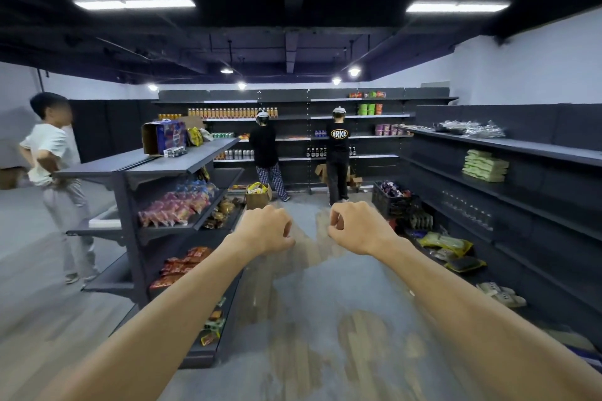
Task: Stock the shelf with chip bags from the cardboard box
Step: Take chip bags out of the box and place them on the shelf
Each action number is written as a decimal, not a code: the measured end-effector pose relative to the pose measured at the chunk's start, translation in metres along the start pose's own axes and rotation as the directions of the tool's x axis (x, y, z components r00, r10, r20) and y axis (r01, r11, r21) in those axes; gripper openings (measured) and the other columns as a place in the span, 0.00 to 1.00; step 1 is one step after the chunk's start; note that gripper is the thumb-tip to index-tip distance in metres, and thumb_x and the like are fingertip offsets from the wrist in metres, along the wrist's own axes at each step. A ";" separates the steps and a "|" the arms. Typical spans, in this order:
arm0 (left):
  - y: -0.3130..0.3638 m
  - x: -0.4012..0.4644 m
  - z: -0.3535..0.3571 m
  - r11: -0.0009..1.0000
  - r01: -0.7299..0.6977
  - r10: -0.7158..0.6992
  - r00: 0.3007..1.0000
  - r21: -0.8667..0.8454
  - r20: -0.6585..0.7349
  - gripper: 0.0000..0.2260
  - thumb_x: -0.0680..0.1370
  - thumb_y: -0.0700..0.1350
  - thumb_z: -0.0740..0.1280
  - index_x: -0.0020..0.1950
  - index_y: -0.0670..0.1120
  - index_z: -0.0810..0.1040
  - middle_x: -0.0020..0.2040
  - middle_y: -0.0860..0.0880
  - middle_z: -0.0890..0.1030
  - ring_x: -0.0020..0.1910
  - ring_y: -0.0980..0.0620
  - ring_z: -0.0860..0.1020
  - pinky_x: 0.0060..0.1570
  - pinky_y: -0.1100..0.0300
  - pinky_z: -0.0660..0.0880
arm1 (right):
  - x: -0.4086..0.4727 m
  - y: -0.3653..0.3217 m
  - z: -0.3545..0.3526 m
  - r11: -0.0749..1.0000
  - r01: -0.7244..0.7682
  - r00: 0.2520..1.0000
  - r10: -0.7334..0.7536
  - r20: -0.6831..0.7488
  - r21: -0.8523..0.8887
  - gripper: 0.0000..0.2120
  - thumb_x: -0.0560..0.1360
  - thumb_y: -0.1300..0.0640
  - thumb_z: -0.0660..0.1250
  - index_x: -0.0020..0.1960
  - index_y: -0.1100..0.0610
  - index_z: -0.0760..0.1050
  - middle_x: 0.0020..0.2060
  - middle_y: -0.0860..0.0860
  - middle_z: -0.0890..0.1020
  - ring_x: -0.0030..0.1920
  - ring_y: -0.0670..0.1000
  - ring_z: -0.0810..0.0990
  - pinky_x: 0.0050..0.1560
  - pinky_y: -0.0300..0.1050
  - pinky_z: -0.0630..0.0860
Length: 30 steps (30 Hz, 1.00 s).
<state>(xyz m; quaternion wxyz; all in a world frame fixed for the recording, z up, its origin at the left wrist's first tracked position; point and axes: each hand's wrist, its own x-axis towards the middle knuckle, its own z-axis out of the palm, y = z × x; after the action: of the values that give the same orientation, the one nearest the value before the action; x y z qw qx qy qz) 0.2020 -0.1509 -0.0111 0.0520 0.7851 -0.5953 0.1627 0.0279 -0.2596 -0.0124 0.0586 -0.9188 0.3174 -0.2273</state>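
Both arms out front, left hand (264, 228) and right hand (357, 227) loosely curled, holding nothing, probably reaching ahead since the cardboard box (258, 195) of chip bags sits on the floor well down the aisle by the shelf (182, 159).

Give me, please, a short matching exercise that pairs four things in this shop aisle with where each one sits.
Things:
1. cardboard box
2. black crate
3. green packets
4. blue carton

Places:
A. top of the left shelf unit
B. floor, at the far end of the left unit
C. right wall shelf
D. floor, by the right shelving

Pairs: 1-B, 2-D, 3-C, 4-A
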 end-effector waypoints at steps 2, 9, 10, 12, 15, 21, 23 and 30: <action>-0.011 0.031 0.015 1.000 0.000 0.000 1.000 -0.016 0.002 0.10 0.73 0.55 0.66 0.44 0.50 0.79 0.44 0.50 0.80 0.42 0.46 0.80 0.37 0.59 0.69 | 0.031 0.012 0.013 1.000 0.004 1.000 -0.004 0.006 -0.013 0.06 0.74 0.52 0.64 0.47 0.53 0.76 0.43 0.48 0.82 0.44 0.51 0.80 0.45 0.46 0.78; -0.034 0.151 0.075 1.000 -0.013 0.013 1.000 0.009 0.002 0.10 0.73 0.56 0.65 0.45 0.50 0.77 0.44 0.50 0.80 0.40 0.47 0.78 0.37 0.59 0.69 | 0.156 0.084 0.059 0.999 0.026 1.000 -0.026 0.006 -0.045 0.05 0.73 0.50 0.64 0.47 0.50 0.75 0.44 0.48 0.82 0.44 0.52 0.80 0.45 0.46 0.78; -0.037 0.170 0.081 1.000 -0.012 0.012 1.000 0.021 0.010 0.10 0.73 0.56 0.65 0.45 0.50 0.77 0.45 0.50 0.81 0.41 0.47 0.78 0.37 0.58 0.69 | 0.176 0.095 0.063 0.999 0.030 1.000 -0.030 0.004 -0.036 0.05 0.73 0.50 0.64 0.47 0.50 0.75 0.44 0.48 0.82 0.44 0.52 0.80 0.46 0.47 0.78; -0.045 0.213 0.086 0.999 -0.001 -0.001 1.000 0.049 0.026 0.11 0.73 0.57 0.65 0.46 0.50 0.78 0.45 0.50 0.81 0.42 0.47 0.79 0.38 0.58 0.70 | 0.216 0.116 0.068 0.999 0.034 0.999 -0.033 0.013 -0.022 0.05 0.73 0.50 0.64 0.47 0.49 0.76 0.44 0.47 0.82 0.44 0.52 0.80 0.45 0.48 0.78; -0.059 0.276 0.090 0.996 0.036 -0.035 0.999 0.076 -0.014 0.11 0.74 0.56 0.65 0.46 0.50 0.78 0.44 0.51 0.80 0.40 0.48 0.77 0.36 0.58 0.69 | 0.282 0.143 0.076 0.999 0.042 0.999 -0.041 0.027 -0.005 0.05 0.72 0.49 0.64 0.46 0.49 0.75 0.43 0.47 0.82 0.43 0.52 0.80 0.44 0.46 0.77; -0.100 0.369 0.127 0.996 0.069 -0.066 0.997 0.063 -0.041 0.11 0.74 0.57 0.65 0.45 0.51 0.79 0.45 0.51 0.80 0.40 0.49 0.77 0.37 0.58 0.70 | 0.394 0.170 0.108 0.996 0.071 0.997 -0.072 0.023 0.057 0.05 0.72 0.49 0.65 0.46 0.49 0.75 0.42 0.46 0.82 0.45 0.52 0.79 0.46 0.47 0.76; -0.118 0.396 0.146 0.996 0.079 -0.078 0.997 0.051 -0.024 0.11 0.74 0.58 0.65 0.45 0.51 0.79 0.44 0.52 0.80 0.40 0.49 0.79 0.37 0.58 0.70 | 0.426 0.176 0.127 0.996 0.071 0.997 -0.073 0.029 0.058 0.05 0.73 0.49 0.65 0.46 0.48 0.75 0.43 0.45 0.81 0.45 0.52 0.79 0.45 0.46 0.75; -0.204 0.489 0.212 0.997 0.076 -0.075 0.996 0.023 -0.044 0.10 0.74 0.56 0.65 0.44 0.51 0.79 0.43 0.53 0.80 0.41 0.50 0.78 0.36 0.59 0.70 | 0.546 0.177 0.198 0.994 0.107 0.993 -0.107 0.058 -0.004 0.06 0.73 0.49 0.64 0.47 0.49 0.76 0.45 0.46 0.81 0.45 0.52 0.79 0.45 0.46 0.76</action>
<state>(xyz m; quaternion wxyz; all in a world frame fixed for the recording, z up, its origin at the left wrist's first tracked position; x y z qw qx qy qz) 0.5540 -0.6001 -0.0323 0.0611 0.8040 -0.5618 0.1848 0.3986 -0.7400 -0.0256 0.0520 -0.9409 0.2666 -0.2023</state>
